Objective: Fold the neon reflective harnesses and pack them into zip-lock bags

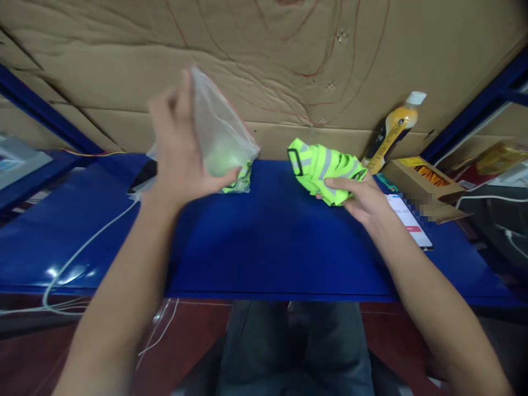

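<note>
Neon-yellow folded fabric with silver reflective stripes is gripped in the right hand, right of centre toward the desk's far side. I judge it soft and light, best held across its folds. On the left, I see the left hand, blurred, grasping a thin clear plastic bag, probably slippery, best taken by its rim. The glossy blue desk meets a brown cardboard wall.

Left hand held a translucent bag; right hand had a neon reflective fabric bundle over the blue bench. Bottle and phone sat to the right.
</note>
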Demonstrator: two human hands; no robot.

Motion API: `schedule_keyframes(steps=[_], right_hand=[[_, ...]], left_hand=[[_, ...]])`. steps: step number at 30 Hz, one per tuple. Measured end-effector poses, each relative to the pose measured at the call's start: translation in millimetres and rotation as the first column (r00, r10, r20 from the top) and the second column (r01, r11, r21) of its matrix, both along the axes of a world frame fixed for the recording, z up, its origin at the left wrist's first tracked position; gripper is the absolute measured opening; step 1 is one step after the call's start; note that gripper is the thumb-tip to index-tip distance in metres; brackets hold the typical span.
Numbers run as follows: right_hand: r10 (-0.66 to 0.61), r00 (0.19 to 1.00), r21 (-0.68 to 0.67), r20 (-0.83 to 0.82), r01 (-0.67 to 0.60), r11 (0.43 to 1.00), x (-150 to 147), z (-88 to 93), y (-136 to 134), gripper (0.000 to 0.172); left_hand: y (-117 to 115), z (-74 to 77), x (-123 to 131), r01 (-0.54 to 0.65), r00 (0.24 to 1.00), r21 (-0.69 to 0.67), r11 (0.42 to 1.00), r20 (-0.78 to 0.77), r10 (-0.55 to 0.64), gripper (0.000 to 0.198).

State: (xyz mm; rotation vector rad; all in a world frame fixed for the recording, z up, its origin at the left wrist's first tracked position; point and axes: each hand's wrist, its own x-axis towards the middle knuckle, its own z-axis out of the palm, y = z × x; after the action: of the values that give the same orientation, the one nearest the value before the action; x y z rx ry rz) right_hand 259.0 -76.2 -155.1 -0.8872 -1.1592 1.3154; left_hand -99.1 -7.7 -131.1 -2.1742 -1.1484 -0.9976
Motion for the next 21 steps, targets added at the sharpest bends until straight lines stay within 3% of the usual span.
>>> schedule_keyframes(steps=[3, 5, 11, 15, 21], right_hand=[[0.003, 1.000, 0.059, 0.014, -0.003, 0.998, 10, 11.7, -4, 0.059], [0.035, 0.999, 0.074, 0.037, -0.037, 0.997, 14, 15.4, -7, 0.059], [0.150, 0.979, 0.003, 0.138, -0.152, 0.988, 12, 10.0, -9, 0.062], [0.154, 0.981, -0.011, 0.116, -0.154, 0.988, 5, 5.8, -8, 0.056], [0.167, 0.980, -0.066, 0.111, -0.160, 0.985, -3, 4.7, -8, 0.066]], left_hand=[[-20, -2.9, 33, 0.164, 0.976, -0.077, 0.983, -0.131, -0.173, 0.151], [-30, -8.0, 48, 0.176, 0.963, -0.170, 0.970, -0.174, -0.206, 0.150], [-43, -23.6, 71, 0.345, 0.917, -0.354, 0.869, -0.070, -0.392, 0.149], [-49, -34.8, 87, 0.400, 0.899, -0.401, 0.824, -0.003, -0.438, 0.150], [-53, -44.4, 101, 0.350, 0.922, -0.407, 0.844, -0.009, -0.387, 0.138]])
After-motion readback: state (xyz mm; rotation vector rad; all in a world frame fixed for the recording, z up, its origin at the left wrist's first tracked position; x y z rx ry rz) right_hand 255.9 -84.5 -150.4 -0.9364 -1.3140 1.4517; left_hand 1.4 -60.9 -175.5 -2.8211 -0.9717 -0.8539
